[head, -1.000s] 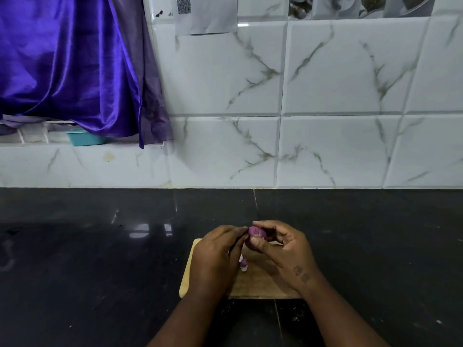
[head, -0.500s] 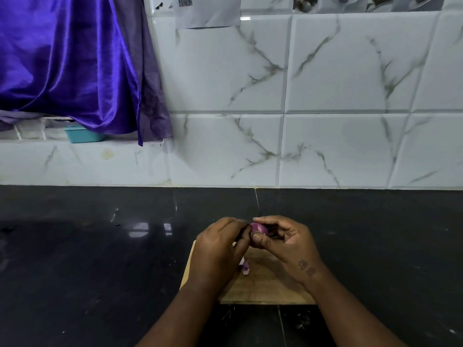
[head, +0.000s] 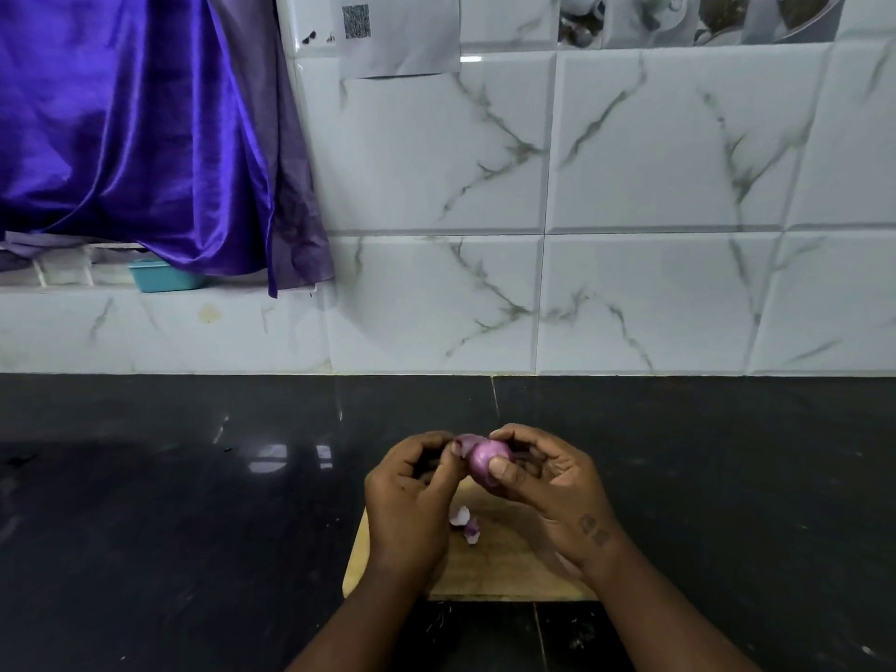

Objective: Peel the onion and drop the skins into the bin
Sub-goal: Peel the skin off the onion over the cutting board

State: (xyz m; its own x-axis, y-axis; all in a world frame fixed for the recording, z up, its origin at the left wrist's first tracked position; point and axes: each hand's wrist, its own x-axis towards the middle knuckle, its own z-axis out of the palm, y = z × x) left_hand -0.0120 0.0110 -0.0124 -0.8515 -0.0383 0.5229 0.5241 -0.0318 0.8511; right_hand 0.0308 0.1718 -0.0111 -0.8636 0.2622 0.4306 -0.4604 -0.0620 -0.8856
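Your right hand grips the onion; left hand pinches a skin flap, which may tear short.

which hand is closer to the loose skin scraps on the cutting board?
Left. The left hand sits right beside the skin scraps, just to their left above the cutting board. The right hand is farther off, up and right, holding the onion.

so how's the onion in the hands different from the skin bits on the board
The onion is a rounded, glossy bulb; the skin pieces are thin curled flakes. The onion is held up between the left hand and right hand; the skin pieces lie loose on the wooden board. Both are purple.
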